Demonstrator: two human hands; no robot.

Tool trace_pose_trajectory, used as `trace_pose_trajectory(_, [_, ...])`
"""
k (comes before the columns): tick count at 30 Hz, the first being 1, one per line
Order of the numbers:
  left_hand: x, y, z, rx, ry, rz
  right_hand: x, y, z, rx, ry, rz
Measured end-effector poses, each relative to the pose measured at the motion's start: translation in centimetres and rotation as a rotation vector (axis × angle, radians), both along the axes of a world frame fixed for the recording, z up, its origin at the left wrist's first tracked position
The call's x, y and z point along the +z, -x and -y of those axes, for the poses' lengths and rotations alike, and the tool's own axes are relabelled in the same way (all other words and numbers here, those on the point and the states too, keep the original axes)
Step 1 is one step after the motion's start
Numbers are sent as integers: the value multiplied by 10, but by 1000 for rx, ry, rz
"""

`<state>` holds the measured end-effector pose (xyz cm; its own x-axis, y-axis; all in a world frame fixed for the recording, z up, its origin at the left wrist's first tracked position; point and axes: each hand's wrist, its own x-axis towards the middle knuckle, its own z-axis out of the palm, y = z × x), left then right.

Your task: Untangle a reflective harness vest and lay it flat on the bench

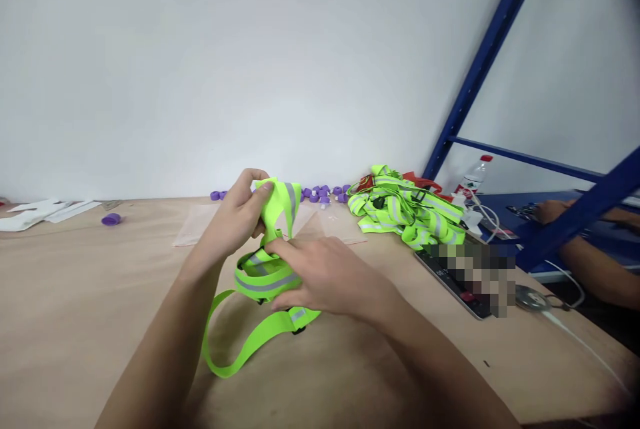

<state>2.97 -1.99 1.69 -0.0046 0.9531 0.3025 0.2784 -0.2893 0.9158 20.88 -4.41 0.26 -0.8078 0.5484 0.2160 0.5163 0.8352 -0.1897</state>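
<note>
Both hands are on a neon-yellow reflective strap [267, 282] with grey stripes and black buckles. My left hand [243, 206] pinches its upper folded part between thumb and fingers, above the table. Lower down and to the right, my right hand [325, 276] grips the looped, bundled part, with the fingers on top and the thumb at the near side. One long loop of the strap hangs toward the table on the near left. Behind the hands, a clear plastic bag [193, 226] lies flat, partly hidden by them.
A heap of similar reflective straps [407, 209] lies back right, with a phone-like device [450, 282] before it. Several purple caps [315, 192] line the wall. White sheets [37, 212] lie far left. Blue metal posts [493, 42], a bottle [473, 176] and another person's arm [595, 269] are at right.
</note>
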Motion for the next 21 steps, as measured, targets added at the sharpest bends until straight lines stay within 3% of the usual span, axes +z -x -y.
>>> trace_pose_trajectory(3, [-2, -5, -3, -4, -28, 16, -5, -2, -11, -7, 13, 36])
trace_pose_trajectory(7, [-5, -6, -5, -58, -103, -110, -1, -16, -21, 13, 61, -196])
trace_pose_trajectory(11, [-8, 5, -2, -322, -51, -336, 6, -25, -23, -4, 165, -528])
trace_pose_trajectory(14, [-9, 12, 0, -569, -13, -383, 6, -27, -26, -23, 254, -723])
trace_pose_trajectory(16, [-7, 9, 2, -653, 31, -412, 5, -28, -28, -38, 300, -787])
trace_pose_trajectory(19, [-4, -2, 3, -619, 83, -437, 4, -28, -31, -61, 257, -814])
trace_pose_trajectory(21, [-3, -8, 3, -563, 84, -418, 4, -30, -34, -67, 83, -839])
